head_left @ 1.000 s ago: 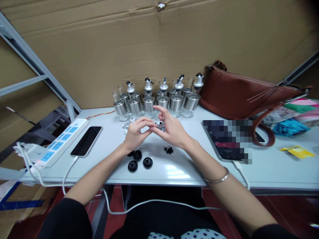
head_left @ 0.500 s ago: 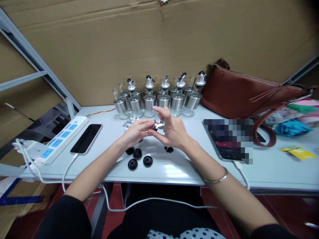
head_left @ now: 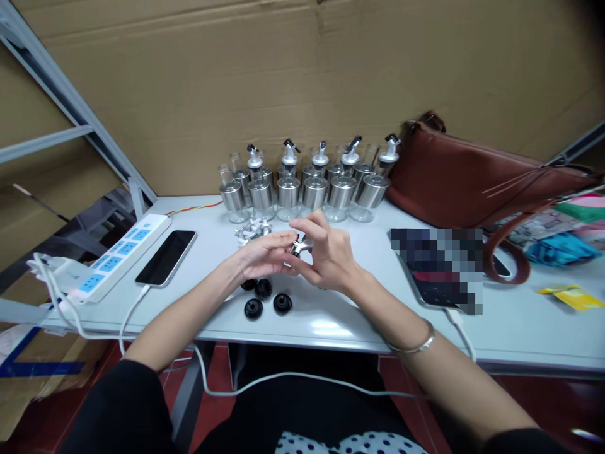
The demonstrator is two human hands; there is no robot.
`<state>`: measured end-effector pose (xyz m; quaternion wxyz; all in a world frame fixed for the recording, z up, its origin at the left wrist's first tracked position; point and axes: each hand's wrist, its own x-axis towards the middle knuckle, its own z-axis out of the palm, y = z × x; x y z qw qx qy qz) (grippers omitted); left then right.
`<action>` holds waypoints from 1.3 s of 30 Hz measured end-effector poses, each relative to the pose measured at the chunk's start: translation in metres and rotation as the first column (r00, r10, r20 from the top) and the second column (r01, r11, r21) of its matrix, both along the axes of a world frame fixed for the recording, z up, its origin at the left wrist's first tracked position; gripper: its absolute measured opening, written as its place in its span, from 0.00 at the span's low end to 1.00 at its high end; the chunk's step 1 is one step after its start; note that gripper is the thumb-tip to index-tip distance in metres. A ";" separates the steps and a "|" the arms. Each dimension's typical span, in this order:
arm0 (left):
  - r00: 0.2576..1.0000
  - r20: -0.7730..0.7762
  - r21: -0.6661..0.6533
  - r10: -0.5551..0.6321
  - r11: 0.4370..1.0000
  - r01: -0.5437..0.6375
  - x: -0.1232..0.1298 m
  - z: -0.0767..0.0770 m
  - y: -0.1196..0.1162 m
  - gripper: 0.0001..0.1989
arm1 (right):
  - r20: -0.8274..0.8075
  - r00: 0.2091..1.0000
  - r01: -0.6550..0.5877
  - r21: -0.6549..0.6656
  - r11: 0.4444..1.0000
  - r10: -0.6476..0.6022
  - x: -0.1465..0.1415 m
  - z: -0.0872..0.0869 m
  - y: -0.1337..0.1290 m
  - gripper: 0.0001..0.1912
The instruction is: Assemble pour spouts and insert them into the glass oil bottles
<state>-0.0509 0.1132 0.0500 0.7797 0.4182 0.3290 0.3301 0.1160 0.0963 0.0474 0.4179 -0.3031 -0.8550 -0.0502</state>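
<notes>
Pinching the black end of a small silver-and-black spout (head_left: 302,246) in our nearly closed left hand (head_left: 259,255), we cup its silver stem, lying crosswise between both, in our half-curled right hand (head_left: 333,257).

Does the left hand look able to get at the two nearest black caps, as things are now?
Probably yes: the black caps lie on the near side of the left hand, uncovered. But it is busy at the spout with the right hand.
</notes>
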 end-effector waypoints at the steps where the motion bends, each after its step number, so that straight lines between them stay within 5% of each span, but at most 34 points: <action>1: 1.000 0.001 -0.010 -0.010 1.000 0.010 0.000 0.000 0.001 0.14 | 0.013 1.000 0.004 -0.008 1.000 -0.004 0.000 0.000 0.000 0.20; 6: 1.000 -0.003 0.033 -0.006 0.999 0.007 0.002 0.000 0.001 0.15 | -0.045 0.999 0.014 -0.047 0.999 -0.016 -0.003 -0.002 0.004 0.20; 10: 0.980 -0.074 0.318 0.182 0.936 -0.150 0.002 0.003 0.004 0.15 | -0.143 0.989 0.015 -0.070 0.997 -0.025 -0.006 0.002 0.006 0.11; 12: 0.885 -0.098 0.564 0.455 0.758 -0.327 -0.007 0.002 0.016 0.16 | -0.195 0.981 0.008 -0.053 0.999 -0.019 -0.007 0.004 0.006 0.05; 13: 0.771 -0.058 0.689 0.634 0.584 -0.429 -0.014 0.000 0.025 0.17 | -0.224 0.975 0.007 -0.040 0.999 -0.016 -0.007 0.005 0.005 0.04; 14: 0.581 0.016 0.785 0.813 0.350 -0.511 -0.023 -0.003 0.035 0.18 | -0.252 0.968 0.008 -0.024 1.000 -0.013 -0.006 0.006 0.005 0.04; 15: 0.398 0.055 0.834 0.916 0.177 -0.523 -0.033 -0.008 0.047 0.23 | -0.277 0.961 0.007 -0.008 1.000 -0.009 -0.006 0.007 0.005 0.05; 16: 0.262 0.055 0.847 0.964 0.094 -0.524 -0.044 -0.013 0.058 0.28 | -0.297 0.955 0.003 0.005 1.000 -0.002 -0.005 0.008 0.005 0.06; 17: 0.199 0.006 0.844 0.980 0.102 -0.526 -0.055 -0.019 0.070 0.33 | -0.314 0.949 -0.003 0.018 1.000 0.008 -0.005 0.009 0.005 0.06; 18: 0.190 -0.077 0.829 0.979 0.169 -0.533 -0.064 -0.025 0.080 0.37 | -0.330 0.944 -0.010 0.030 0.999 0.020 -0.005 0.009 0.005 0.07; 19: 0.243 -0.178 0.807 0.954 0.283 -0.518 -0.072 -0.031 0.088 0.39 | -0.344 0.939 -0.018 0.044 0.999 0.032 -0.005 0.010 0.005 0.09; 20: 0.287 -0.213 0.795 0.934 0.337 -0.505 -0.077 -0.037 0.094 0.37 | -0.353 0.934 -0.028 0.061 0.998 0.048 -0.004 0.011 0.005 0.10; 23: 0.346 -0.268 0.767 0.899 0.416 -0.488 -0.085 -0.049 0.103 0.25 | -0.364 0.927 -0.065 0.090 0.994 0.094 -0.004 0.013 0.003 0.13; 26: 0.301 -0.263 0.767 0.917 0.388 -0.511 -0.085 -0.047 0.098 0.22 | -0.388 0.914 -0.103 0.061 0.993 0.119 -0.001 0.014 0.003 0.11; 30: 0.190 -0.157 0.787 0.969 0.239 -0.569 -0.084 -0.022 0.084 0.23 | -0.468 0.876 -0.122 0.014 0.992 0.115 0.005 0.017 0.004 0.10; 33: 0.265 -0.039 0.778 0.963 0.196 -0.597 -0.072 0.001 0.065 0.22 | -0.526 0.845 -0.109 0.007 0.994 0.096 0.007 0.017 0.006 0.13; 34: 0.404 0.050 0.739 0.913 0.238 -0.630 -0.064 0.007 0.056 0.22 | -0.543 0.835 -0.102 0.006 0.995 0.089 0.007 0.017 0.007 0.13; 36: 0.721 0.102 0.624 0.686 0.520 -0.583 -0.043 0.013 0.035 0.21 | -0.575 0.815 -0.093 -0.006 0.996 0.073 0.007 0.016 0.009 0.15; 38: 0.934 0.098 0.474 0.343 0.809 -0.347 -0.020 0.012 0.011 0.23 | -0.611 0.790 -0.099 -0.045 0.994 0.051 0.008 0.014 0.012 0.17; 39: 0.977 0.109 0.401 0.182 0.892 -0.211 -0.009 0.010 -0.001 0.24 | -0.631 0.775 -0.108 -0.077 0.991 0.036 0.008 0.013 0.013 0.18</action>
